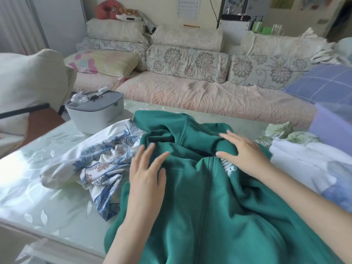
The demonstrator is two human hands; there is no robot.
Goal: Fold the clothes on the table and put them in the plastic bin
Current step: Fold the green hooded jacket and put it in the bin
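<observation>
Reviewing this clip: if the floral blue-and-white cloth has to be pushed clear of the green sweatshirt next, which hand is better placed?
Probably the left hand: it lies flat on the green sweatshirt right beside the floral blue-and-white cloth. The right hand rests on the sweatshirt's opposite side.

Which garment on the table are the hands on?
The green top, under the left hand and right hand; the floral cloth and white garment lie either side.

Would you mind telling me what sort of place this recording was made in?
Most likely a home living room: a floral sofa piled with cushions faces the table, where loose clothes, among them a green hoodie, lie spread, and a calendar hangs on the wall.
</observation>
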